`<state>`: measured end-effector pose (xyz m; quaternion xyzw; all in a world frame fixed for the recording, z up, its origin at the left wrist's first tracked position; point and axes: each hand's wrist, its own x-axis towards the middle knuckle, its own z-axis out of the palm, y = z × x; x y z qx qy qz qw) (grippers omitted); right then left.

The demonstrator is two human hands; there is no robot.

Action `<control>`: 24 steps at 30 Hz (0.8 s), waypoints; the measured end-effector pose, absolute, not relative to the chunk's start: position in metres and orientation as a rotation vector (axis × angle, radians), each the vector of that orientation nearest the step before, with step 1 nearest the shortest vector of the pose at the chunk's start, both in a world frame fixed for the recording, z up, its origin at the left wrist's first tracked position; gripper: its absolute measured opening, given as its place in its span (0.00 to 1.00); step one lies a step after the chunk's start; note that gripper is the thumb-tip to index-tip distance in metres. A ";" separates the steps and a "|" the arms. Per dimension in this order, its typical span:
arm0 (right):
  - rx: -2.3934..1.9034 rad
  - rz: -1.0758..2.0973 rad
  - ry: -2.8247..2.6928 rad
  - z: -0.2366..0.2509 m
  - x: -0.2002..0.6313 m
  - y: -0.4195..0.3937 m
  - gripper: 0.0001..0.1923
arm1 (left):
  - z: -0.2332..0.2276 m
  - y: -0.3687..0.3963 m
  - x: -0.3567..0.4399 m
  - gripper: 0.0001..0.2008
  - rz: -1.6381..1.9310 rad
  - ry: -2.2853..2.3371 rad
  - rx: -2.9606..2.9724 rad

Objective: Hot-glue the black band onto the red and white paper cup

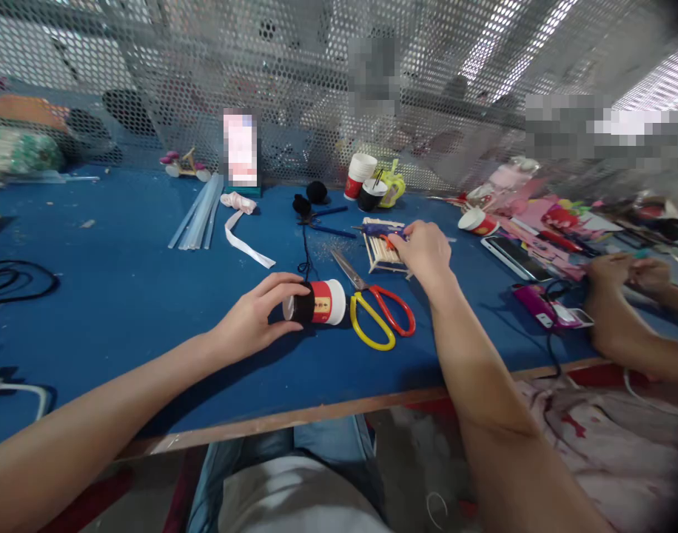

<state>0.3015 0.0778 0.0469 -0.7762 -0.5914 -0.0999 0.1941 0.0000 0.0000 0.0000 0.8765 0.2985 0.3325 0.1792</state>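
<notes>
My left hand (264,311) is closed around a paper cup (329,302) lying on its side, its bottom part wrapped in black yarn (303,303). A strand of black yarn runs from near the cup back toward a small black ball of yarn (317,192). My right hand (428,255) is closed on a blue glue gun (377,230) with an orange trigger, over a small rack of wooden sticks (380,255); the palm hides its handle. Between my hands lie open scissors (362,285) with one yellow and one red handle.
Clear glue sticks (197,215) and a white ribbon (244,240) lie left of centre. Behind are pliers (331,222), stacked paper cups (360,176) and a black-wrapped cup (371,195). At right are a phone (517,257), a purple device (547,307) and another person's hands (613,277).
</notes>
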 end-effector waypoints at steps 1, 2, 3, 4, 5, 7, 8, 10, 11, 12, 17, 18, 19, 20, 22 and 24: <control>-2.081 -0.300 -1.694 0.051 0.292 0.070 0.18 | 0.001 -0.001 0.000 0.19 0.936 0.843 2.481; -1.969 -0.229 -1.778 0.055 0.280 0.061 0.19 | 0.001 -0.001 0.000 0.19 0.932 0.843 2.486; -1.837 -0.080 -1.918 0.059 0.268 0.052 0.21 | 0.002 -0.002 0.001 0.19 0.928 0.839 2.494; -1.728 0.101 -2.024 0.062 0.254 0.044 0.24 | 0.002 -0.003 0.001 0.19 0.927 0.832 2.503; -1.633 0.325 -2.123 0.064 0.241 0.037 0.25 | 0.002 -0.003 0.001 0.18 0.928 0.821 2.515; -1.514 0.715 -2.245 0.064 0.218 0.029 0.27 | 0.002 -0.004 0.002 0.18 0.942 0.789 2.542; -1.496 0.818 -2.267 0.063 0.209 0.028 0.28 | 0.001 -0.004 0.002 0.18 0.948 0.769 2.559; -1.494 0.964 -2.288 0.059 0.197 0.030 0.28 | 0.000 -0.004 0.003 0.18 0.941 0.730 2.603; -1.487 1.009 -2.284 0.056 0.193 0.033 0.28 | -0.001 -0.004 0.003 0.19 0.934 0.714 2.626; -1.465 1.043 -2.274 0.054 0.191 0.035 0.26 | -0.001 -0.004 0.003 0.19 0.927 0.703 2.647; -1.250 1.092 -2.079 0.052 0.197 0.038 0.16 | 0.002 -0.006 0.002 0.18 0.902 0.695 2.639; -1.214 1.110 -2.012 0.053 0.200 0.036 0.16 | 0.004 -0.006 0.002 0.18 0.899 0.694 2.608; -1.191 1.128 -1.940 0.055 0.203 0.034 0.15 | 0.005 -0.007 0.002 0.18 0.903 0.695 2.569; -1.179 1.145 -1.869 0.057 0.207 0.032 0.15 | 0.006 -0.007 0.002 0.19 0.907 0.703 2.527; -1.172 1.171 -1.751 0.060 0.212 0.028 0.15 | 0.007 -0.007 0.002 0.20 0.915 0.719 2.437; -1.164 1.158 -1.679 0.062 0.217 0.024 0.15 | 0.006 -0.006 0.002 0.22 0.920 0.726 2.345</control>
